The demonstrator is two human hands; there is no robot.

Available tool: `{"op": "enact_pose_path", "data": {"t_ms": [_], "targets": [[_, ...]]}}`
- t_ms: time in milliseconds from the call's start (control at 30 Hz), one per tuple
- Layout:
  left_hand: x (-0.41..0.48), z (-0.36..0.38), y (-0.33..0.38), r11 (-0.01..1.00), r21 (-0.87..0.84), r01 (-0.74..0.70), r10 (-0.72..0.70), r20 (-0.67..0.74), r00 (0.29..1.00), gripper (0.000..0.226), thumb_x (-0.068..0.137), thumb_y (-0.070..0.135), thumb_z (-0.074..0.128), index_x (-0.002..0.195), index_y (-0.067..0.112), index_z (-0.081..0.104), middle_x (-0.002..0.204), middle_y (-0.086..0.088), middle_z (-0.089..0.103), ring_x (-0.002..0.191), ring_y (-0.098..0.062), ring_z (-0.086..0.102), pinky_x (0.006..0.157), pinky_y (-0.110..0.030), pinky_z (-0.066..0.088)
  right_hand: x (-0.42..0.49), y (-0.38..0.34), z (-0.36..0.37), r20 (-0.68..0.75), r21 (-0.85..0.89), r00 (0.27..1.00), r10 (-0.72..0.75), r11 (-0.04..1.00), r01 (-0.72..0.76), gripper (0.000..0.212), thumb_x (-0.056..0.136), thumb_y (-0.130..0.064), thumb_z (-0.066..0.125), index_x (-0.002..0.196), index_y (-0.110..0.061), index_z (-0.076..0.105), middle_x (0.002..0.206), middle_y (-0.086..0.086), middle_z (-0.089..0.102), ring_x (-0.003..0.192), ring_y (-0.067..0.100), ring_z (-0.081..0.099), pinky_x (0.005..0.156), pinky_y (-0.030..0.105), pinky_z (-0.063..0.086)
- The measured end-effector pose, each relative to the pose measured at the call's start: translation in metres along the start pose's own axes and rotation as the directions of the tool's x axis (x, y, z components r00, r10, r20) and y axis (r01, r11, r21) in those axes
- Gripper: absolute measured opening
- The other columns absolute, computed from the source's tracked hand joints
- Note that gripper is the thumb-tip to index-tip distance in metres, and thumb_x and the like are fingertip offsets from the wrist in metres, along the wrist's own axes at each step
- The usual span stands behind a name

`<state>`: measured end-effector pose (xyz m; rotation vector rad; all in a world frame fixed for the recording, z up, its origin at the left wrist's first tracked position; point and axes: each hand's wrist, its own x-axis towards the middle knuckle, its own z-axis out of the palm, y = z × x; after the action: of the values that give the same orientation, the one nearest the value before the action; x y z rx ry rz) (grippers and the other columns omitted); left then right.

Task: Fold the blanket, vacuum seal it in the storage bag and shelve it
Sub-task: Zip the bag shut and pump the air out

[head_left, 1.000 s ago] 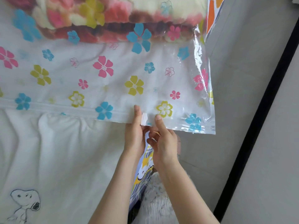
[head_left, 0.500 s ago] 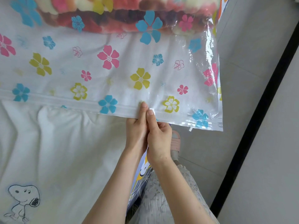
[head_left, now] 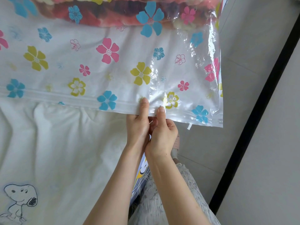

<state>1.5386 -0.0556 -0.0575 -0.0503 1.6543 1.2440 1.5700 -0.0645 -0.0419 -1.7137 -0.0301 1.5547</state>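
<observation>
A clear storage bag [head_left: 97,65] printed with coloured flowers lies on the bed. The folded red, pink and yellow blanket [head_left: 113,15] sits inside it at the top of the view. The bag's zip strip [head_left: 65,96] runs along its near edge. My left hand [head_left: 138,127] and my right hand [head_left: 164,135] pinch that edge side by side, thumbs on top and fingers underneath. A small white tab [head_left: 189,127] hangs from the edge to the right of my hands.
The bag rests on a white bed sheet [head_left: 65,151] with a cartoon dog drawing [head_left: 21,198] at the lower left. The bag's right end overhangs the grey floor [head_left: 243,78]. A black strip [head_left: 259,103] crosses the floor diagonally. A sandalled foot [head_left: 176,143] shows below my hands.
My thumbs have closed together on the zip edge. The small white clip seen between them a second ago is no longer visible. The view has shifted closer to the bag.
</observation>
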Motion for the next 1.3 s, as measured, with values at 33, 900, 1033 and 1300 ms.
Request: {"op": "enact_pose_path", "data": {"t_ms": [33,900,1033,1300], "targets": [[0.000,0.000,0.000,1.000,-0.015,0.009,-0.009,0.000,1.000,0.030,0.092,0.033,0.057,0.097,0.004,0.061,0.077,-0.013,0.059,0.061,-0.023,0.058,0.052,-0.029,0.047,-0.001,-0.001,0.000,-0.003,0.026,1.000,0.016,1.000,-0.016,0.043,0.092,-0.027,0.061,0.057,-0.013,0.040,0.044,-0.003,0.044,0.041,0.010,0.041,0.045,0.022,0.037],[-0.007,0.008,-0.021,0.998,0.060,0.001,-0.009,0.127,0.992,0.040,0.094,0.024,0.054,0.057,0.021,0.066,0.064,-0.006,0.047,0.061,-0.016,0.046,0.053,-0.027,0.036,0.012,-0.017,-0.023,0.018,-0.113,0.999,0.027,0.993,-0.025,0.042,0.085,-0.019,0.070,0.054,-0.010,0.044,0.044,-0.003,0.046,0.046,0.011,0.042,0.050,0.021,0.038],[-0.004,0.006,-0.021,0.996,0.076,-0.040,0.027,0.167,0.986,0.033,0.095,0.017,0.052,0.064,0.011,0.058,0.053,0.006,0.054,0.051,-0.008,0.052,0.045,-0.019,0.040,0.013,-0.020,-0.023,0.051,-0.105,0.999,0.003,0.995,0.003,0.049,0.089,-0.015,0.065,0.045,-0.011,0.045,0.042,-0.004,0.043,0.043,0.011,0.040,0.048,0.021,0.037],[0.001,0.002,-0.022,0.994,0.090,-0.066,0.048,0.192,0.980,0.026,0.094,0.020,0.056,0.070,0.008,0.058,0.073,-0.011,0.046,0.070,-0.023,0.047,0.062,-0.032,0.044,0.015,-0.028,-0.025,-0.011,-0.030,0.999,0.048,0.998,-0.048,0.037,0.090,-0.012,0.063,0.060,-0.013,0.041,0.043,-0.006,0.034,0.040,0.009,0.030,0.046,0.018,0.032]]}}
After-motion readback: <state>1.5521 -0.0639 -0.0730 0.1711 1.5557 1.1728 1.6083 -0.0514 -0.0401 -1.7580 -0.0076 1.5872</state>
